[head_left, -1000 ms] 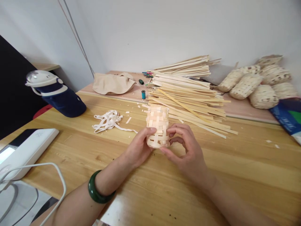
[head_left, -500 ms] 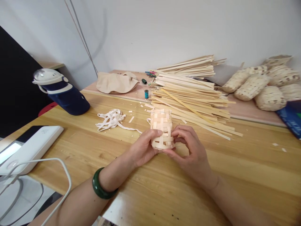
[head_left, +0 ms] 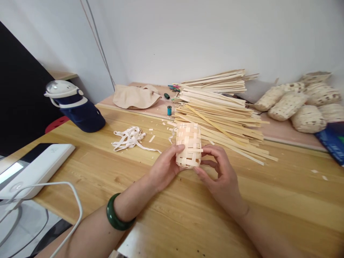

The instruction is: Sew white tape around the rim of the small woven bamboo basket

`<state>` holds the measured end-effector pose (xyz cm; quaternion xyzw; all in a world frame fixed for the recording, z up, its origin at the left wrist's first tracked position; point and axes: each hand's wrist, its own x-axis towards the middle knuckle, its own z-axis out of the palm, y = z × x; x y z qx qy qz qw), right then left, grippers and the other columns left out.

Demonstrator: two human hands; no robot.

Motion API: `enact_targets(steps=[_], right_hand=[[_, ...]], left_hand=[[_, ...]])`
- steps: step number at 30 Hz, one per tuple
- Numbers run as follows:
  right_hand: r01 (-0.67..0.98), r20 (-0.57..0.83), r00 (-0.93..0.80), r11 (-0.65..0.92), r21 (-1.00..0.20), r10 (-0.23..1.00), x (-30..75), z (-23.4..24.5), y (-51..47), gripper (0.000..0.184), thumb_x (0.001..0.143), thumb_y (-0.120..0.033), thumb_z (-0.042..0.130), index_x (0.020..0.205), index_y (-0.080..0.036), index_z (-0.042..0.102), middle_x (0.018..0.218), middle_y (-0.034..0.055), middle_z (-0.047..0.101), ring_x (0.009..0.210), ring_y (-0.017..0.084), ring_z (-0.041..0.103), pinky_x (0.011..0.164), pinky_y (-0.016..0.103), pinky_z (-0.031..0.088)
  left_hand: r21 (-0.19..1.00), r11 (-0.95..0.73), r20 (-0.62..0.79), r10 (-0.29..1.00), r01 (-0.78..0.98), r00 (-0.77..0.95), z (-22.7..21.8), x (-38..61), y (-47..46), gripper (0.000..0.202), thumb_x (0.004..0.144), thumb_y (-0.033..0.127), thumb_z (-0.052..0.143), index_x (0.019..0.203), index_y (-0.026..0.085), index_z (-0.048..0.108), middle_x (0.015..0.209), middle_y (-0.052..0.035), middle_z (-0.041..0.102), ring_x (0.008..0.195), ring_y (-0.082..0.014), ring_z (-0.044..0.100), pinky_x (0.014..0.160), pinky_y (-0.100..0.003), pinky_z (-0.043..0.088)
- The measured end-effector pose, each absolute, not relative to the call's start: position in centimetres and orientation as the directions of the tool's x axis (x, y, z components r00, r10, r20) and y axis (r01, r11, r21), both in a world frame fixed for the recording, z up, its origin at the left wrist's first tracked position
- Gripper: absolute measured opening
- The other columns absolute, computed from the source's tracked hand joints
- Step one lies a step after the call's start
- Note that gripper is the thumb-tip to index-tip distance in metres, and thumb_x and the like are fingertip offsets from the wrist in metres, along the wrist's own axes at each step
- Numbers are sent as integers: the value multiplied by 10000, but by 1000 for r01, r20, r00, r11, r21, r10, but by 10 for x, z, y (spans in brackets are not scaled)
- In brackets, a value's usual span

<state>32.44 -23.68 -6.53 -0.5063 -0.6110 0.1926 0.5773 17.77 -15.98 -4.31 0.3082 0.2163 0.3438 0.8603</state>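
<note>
A small woven basket (head_left: 188, 139) of pale flat strips is held above the table in front of me, its weave showing gaps. My left hand (head_left: 166, 163) grips its left side, thumb on the front and the other fingers behind it. My right hand (head_left: 219, 168) is at the lower right edge, thumb near the bottom rim and fingers curled behind the right side. A short strip end sticks out on the right, close to my right fingers. The far fingertips of both hands are partly hidden.
Piled wood strips (head_left: 223, 118) lie behind the basket. White ribbon (head_left: 129, 138) is heaped at left, near a blue thread spool (head_left: 169, 110) and a beige cloth (head_left: 135, 96). A blue bottle (head_left: 80, 111) and a white power bank (head_left: 51, 168) stand left; woven baskets (head_left: 288, 105) sit right.
The basket has turned a little and shifted slightly right in view; a strip end now sticks out on its right. My right fingers have opened slightly at its edge. The camera view has shifted a bit.
</note>
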Motion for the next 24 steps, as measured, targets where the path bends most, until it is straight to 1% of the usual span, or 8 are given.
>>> enact_targets(steps=[4, 7, 11, 15, 17, 19, 22, 24], right_hand=[[426, 558, 151, 455, -782, 816, 321, -63, -238, 393, 851, -140, 688, 1193, -273, 547, 1210, 64, 506, 1091, 182, 546, 812, 289, 624], [427, 568, 132, 470, -772, 812, 319, -62, -238, 381, 871, -115, 649, 1202, -269, 539, 1184, 68, 522, 1048, 175, 560, 792, 291, 628], [508, 631, 101, 506, -697, 769, 319, -59, -238, 371, 858, -91, 646, 1179, -254, 559, 1158, 77, 529, 1024, 185, 571, 720, 280, 626], [561, 665, 74, 520, -644, 743, 320, -58, -238, 370, 844, -79, 655, 1167, -240, 573, 1145, 86, 529, 1023, 196, 574, 675, 269, 612], [559, 667, 77, 522, -644, 741, 320, -58, -238, 380, 845, -80, 658, 1178, -237, 565, 1152, 89, 530, 1054, 204, 565, 692, 278, 613], [546, 661, 96, 515, -660, 745, 319, -57, -238, 391, 840, -82, 668, 1180, -237, 552, 1154, 86, 532, 1057, 198, 559, 714, 280, 609], [515, 621, 115, 487, -705, 776, 318, -55, -238, 370, 831, -90, 687, 1141, -237, 549, 1114, 65, 543, 992, 173, 566, 734, 275, 597], [503, 594, 101, 474, -723, 798, 317, -53, -239, 334, 830, -94, 691, 1099, -236, 553, 1080, 50, 550, 938, 160, 573, 730, 275, 587]], left_hand=[[713, 493, -102, 777, -498, 621, -45, 181, -162, 266, 839, 283, 645, 1032, 107, 696, 964, -92, 749, 883, -211, 673, 810, -301, 521], [726, 474, -95, 787, -499, 609, -45, 181, -163, 290, 821, 306, 654, 1022, 101, 696, 959, -98, 743, 894, -219, 666, 823, -306, 515], [715, 515, -125, 759, -472, 639, -47, 180, -164, 328, 797, 333, 687, 1037, 109, 694, 970, -95, 736, 855, -199, 642, 785, -299, 513], [687, 559, -127, 722, -465, 681, -48, 179, -165, 324, 769, 284, 711, 1040, 107, 697, 1057, -110, 724, 938, -207, 630, 812, -290, 506], [677, 565, -119, 716, -471, 688, -47, 179, -165, 309, 751, 254, 716, 1024, 110, 703, 1066, -109, 725, 954, -213, 634, 809, -285, 507], [674, 568, -117, 713, -472, 691, -45, 178, -165, 299, 740, 245, 714, 1008, 112, 709, 1015, -105, 736, 924, -218, 646, 788, -288, 513], [677, 560, -113, 720, -477, 685, -45, 178, -166, 278, 735, 245, 700, 977, 110, 714, 926, -94, 741, 866, -220, 656, 767, -302, 523], [675, 558, -112, 724, -483, 681, -45, 179, -166, 266, 740, 249, 687, 967, 112, 712, 916, -89, 739, 863, -225, 658, 761, -309, 524]])
